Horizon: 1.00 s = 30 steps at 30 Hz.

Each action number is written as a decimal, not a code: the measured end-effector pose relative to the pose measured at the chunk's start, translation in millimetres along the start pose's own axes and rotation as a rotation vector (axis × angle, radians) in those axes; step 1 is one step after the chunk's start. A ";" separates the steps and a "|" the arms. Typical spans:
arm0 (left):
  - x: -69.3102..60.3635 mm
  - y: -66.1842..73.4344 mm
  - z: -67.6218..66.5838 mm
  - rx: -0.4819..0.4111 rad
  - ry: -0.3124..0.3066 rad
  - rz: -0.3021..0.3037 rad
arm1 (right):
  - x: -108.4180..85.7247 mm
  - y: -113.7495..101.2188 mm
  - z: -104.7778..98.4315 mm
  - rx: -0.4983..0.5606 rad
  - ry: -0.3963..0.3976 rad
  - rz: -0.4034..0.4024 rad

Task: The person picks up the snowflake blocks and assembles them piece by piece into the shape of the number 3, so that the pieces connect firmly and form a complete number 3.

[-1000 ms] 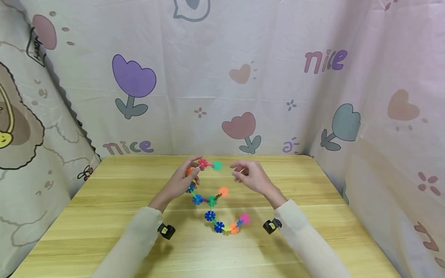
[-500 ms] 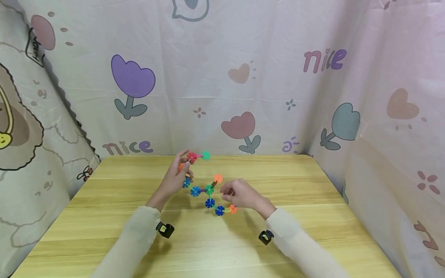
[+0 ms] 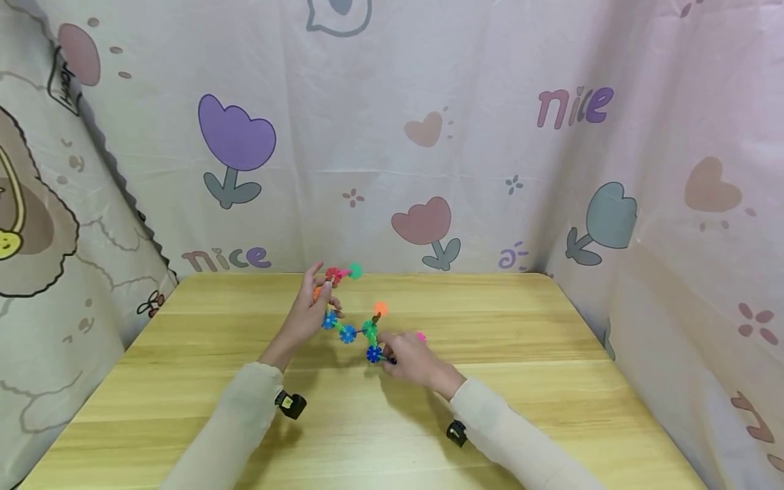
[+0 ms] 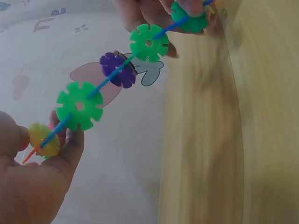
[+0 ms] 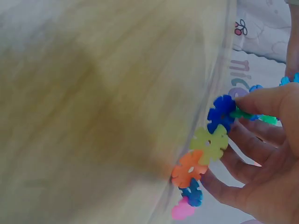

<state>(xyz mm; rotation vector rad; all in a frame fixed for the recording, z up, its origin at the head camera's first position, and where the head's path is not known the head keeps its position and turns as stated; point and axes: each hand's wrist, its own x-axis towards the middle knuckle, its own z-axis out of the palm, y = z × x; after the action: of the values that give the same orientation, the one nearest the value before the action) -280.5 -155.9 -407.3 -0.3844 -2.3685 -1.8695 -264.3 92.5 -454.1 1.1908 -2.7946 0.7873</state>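
Observation:
A chain of colourful notched snowflake discs (image 3: pixel 348 334) hangs in the air between both hands, its discs slotted edge to edge. My left hand (image 3: pixel 300 316) holds the chain's upper part near an orange disc (image 3: pixel 317 293); in the left wrist view its thumb and fingers close about a yellow disc (image 4: pixel 44 140). Past that hand a red disc (image 3: pixel 333 275) and a green end disc (image 3: pixel 356 271) stick out. With thumb and finger, my right hand (image 3: pixel 413 361) pinches a green disc (image 5: pixel 243 113) beside a dark blue disc (image 5: pixel 221 113). Lower discs, ending in a pink disc (image 5: pixel 182 208), trail from there.
A wood-grain table (image 3: pixel 367 435) lies beneath the hands. A printed curtain (image 3: pixel 343 136) rises behind its far edge and along both sides. An orange disc (image 3: pixel 381 309) branches upward from the chain's middle.
My right hand has come down and left from apart and now pinches the chain's lower part. The left hand has shifted slightly left and away, carrying the chain with it.

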 end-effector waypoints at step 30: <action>11.3 -0.9 -33.6 0.392 0.026 -0.047 | -4.0 10.0 -42.8 0.210 0.365 0.099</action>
<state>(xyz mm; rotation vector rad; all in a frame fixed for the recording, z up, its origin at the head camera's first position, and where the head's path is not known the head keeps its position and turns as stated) -294.2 -187.1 -397.4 -0.2649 -2.6620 -1.3646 -276.2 120.3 -421.9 0.8272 -2.5314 1.1943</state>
